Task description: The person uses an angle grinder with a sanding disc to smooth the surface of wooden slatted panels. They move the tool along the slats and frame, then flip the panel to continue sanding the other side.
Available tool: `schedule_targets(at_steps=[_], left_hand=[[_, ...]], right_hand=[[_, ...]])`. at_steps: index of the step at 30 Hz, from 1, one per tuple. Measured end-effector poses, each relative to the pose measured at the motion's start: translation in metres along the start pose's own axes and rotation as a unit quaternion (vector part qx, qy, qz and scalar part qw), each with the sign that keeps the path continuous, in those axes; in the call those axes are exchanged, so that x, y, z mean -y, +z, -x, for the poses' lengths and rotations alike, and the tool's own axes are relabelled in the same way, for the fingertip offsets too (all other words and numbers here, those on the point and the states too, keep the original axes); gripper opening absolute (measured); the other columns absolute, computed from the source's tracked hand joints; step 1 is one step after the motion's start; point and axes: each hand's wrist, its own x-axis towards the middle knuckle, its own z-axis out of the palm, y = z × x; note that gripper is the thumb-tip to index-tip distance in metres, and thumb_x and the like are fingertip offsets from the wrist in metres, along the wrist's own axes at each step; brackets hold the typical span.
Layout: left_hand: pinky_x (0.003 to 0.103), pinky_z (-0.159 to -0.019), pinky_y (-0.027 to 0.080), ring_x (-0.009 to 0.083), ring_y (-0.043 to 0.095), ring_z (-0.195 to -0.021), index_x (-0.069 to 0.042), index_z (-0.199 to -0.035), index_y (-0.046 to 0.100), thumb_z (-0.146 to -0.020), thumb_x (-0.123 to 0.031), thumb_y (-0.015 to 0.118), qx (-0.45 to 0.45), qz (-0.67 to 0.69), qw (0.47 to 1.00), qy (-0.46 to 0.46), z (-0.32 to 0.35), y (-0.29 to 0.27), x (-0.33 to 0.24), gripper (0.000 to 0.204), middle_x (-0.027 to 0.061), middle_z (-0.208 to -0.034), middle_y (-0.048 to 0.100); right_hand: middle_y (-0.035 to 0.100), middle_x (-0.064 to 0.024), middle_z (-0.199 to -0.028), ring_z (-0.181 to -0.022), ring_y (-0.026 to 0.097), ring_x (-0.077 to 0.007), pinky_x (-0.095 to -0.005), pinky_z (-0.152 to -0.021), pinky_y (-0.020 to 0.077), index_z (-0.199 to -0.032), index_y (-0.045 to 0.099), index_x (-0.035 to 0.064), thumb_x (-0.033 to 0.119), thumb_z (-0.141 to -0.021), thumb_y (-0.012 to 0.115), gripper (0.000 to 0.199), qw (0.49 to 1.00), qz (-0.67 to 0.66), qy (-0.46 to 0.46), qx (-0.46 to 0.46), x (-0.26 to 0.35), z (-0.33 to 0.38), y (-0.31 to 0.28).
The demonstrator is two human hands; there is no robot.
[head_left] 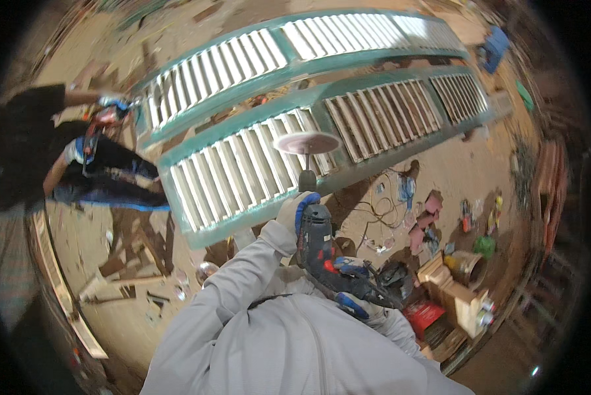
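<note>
A black and red power drill point(318, 247) is held between my two gloved hands, with a round sanding disc point(306, 143) on its chuck. My left hand point(294, 212) is wrapped around the drill's front end, just behind the chuck. Lower down, my right hand point(361, 306) is closed around the rear of the drill, its fingers partly hidden. The disc is over the nearer louvred shutter panel point(242, 168), which has a green frame and pale slats; whether it touches I cannot tell. Behind it lies a second green louvred panel point(219, 62).
At the left, another person point(32, 145) in dark clothes and gloves holds a power tool point(101, 122) by the panels' ends. A cable point(377, 214) loops on the floor to the right. Wood blocks point(453, 293) and a red box point(422, 316) stand at lower right; scrap wood point(134, 257) lies lower left.
</note>
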Motion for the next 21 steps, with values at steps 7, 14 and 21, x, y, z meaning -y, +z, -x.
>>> schedule_targets(at_steps=[7, 14, 21], left_hand=[[0.033, -0.063, 0.053, 0.0156, 0.06, -0.069, -0.009, -0.096, 0.06, -0.09, -0.015, 0.06, 0.28, 0.448, 0.817, -0.232, -0.058, -0.02, 0.023, 0.008, 0.0033, -0.081, 0.062], [0.035, -0.052, 0.05, 0.0219, 0.059, -0.053, -0.005, -0.083, 0.064, -0.086, -0.029, 0.066, 0.317, 0.438, 0.723, -0.43, -0.085, -0.022, 0.03, 0.024, 0.0074, -0.069, 0.065], [0.036, -0.053, 0.052, 0.0217, 0.063, -0.055, -0.006, -0.088, 0.067, -0.087, -0.028, 0.067, 0.282, 0.333, 0.802, -0.408, -0.1, -0.052, 0.098, 0.022, 0.0074, -0.071, 0.067]], right_hand=[[0.059, -0.0109, -0.099, -0.108, 0.056, -0.0273, -0.0444, -0.109, 0.0333, -0.104, 0.057, 0.0031, 0.016, -0.079, 0.064, 0.028, 0.895, -0.187, -0.195, -0.356, -0.041, -0.036, 0.132], [0.06, -0.0112, -0.099, -0.106, 0.057, -0.0279, -0.0473, -0.108, 0.0366, -0.115, 0.054, 0.004, 0.005, -0.078, 0.057, 0.037, 0.802, -0.331, -0.212, -0.45, -0.061, -0.06, 0.19], [0.06, -0.0101, -0.098, -0.106, 0.057, -0.0291, -0.0454, -0.105, 0.0402, -0.109, 0.055, 0.0045, 0.009, -0.084, 0.058, 0.026, 0.77, -0.402, -0.172, -0.465, -0.089, -0.094, 0.22]])
